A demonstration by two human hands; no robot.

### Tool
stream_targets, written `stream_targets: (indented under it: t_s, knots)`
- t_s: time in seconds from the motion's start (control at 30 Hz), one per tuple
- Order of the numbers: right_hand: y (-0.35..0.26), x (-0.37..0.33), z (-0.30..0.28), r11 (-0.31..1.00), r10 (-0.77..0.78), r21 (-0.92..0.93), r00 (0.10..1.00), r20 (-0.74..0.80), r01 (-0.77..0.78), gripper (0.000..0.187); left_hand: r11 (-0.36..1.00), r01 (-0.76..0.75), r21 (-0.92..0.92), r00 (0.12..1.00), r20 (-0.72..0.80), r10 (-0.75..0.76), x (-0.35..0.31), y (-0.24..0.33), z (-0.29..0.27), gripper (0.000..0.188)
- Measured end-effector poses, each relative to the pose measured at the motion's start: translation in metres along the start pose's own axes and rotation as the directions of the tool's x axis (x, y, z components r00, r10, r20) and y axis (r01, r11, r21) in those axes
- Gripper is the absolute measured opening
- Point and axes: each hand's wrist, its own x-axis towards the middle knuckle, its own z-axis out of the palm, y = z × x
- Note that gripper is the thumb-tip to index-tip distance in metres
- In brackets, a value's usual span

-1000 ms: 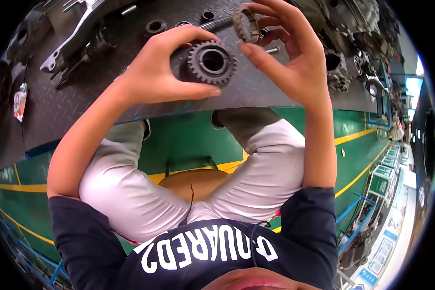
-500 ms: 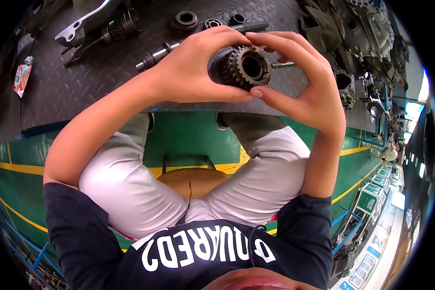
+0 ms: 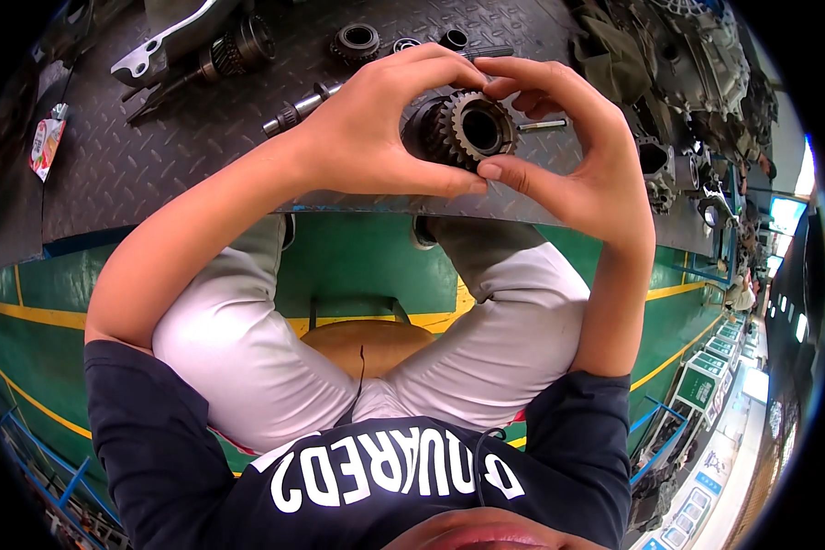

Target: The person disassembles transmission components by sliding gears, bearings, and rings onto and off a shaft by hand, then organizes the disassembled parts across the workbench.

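A dark steel gear (image 3: 470,128) with a round bore and a toothed rim is held just above the near edge of the bench. My left hand (image 3: 362,124) curves round its left side, with the thumb under the rim and the fingers over the top. From the other side, my right hand (image 3: 582,151) grips the rim, its thumb low and its fingers high. The thumbs of both hands nearly meet below the gear. Behind the hands lies a stepped metal shaft (image 3: 289,115), partly covered by my left hand.
On the dark tread-plate bench (image 3: 192,137) lie another gear (image 3: 355,42), a bearing (image 3: 406,44), a small sleeve (image 3: 453,38), a geared shaft (image 3: 238,50) and a pale metal bracket (image 3: 160,48). A red-and-white packet (image 3: 48,147) is at left. Metal castings (image 3: 692,55) crowd the right.
The right fingers have shifted slightly on the top of the rim, baring more of a thin rod behind. The gear stays in both hands; the whole view has shifted slightly.
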Motion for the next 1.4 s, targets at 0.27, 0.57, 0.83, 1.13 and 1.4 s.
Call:
stream_targets:
  t_s: [0.27,0.57,0.83,1.13,1.4]
  knots:
    - [-0.003,0.000,0.006,1.000,-0.012,0.015,1.000,-0.026,0.012,0.065,1.000,0.007,-0.008,1.000,0.001,-0.007,-0.001,-0.001,-0.003,0.071]
    - [-0.010,-0.001,0.005,0.998,-0.026,-0.059,0.998,-0.059,0.022,0.059,0.999,0.022,-0.024,1.000,0.004,-0.022,0.003,0.000,-0.003,0.069]
    - [-0.006,0.000,0.008,0.995,-0.069,-0.071,0.993,-0.094,0.063,0.062,0.999,0.047,0.005,0.998,0.041,-0.047,0.003,0.003,-0.006,0.068]
    - [-0.002,-0.001,0.006,1.000,-0.025,0.016,0.997,-0.071,0.026,0.066,0.998,0.064,-0.013,0.997,0.050,-0.063,0.001,0.002,-0.004,0.071]
    - [0.000,-0.003,0.006,1.000,-0.027,-0.017,0.995,-0.097,0.026,0.067,0.996,0.083,-0.026,0.995,0.062,-0.081,0.001,0.004,-0.003,0.071]
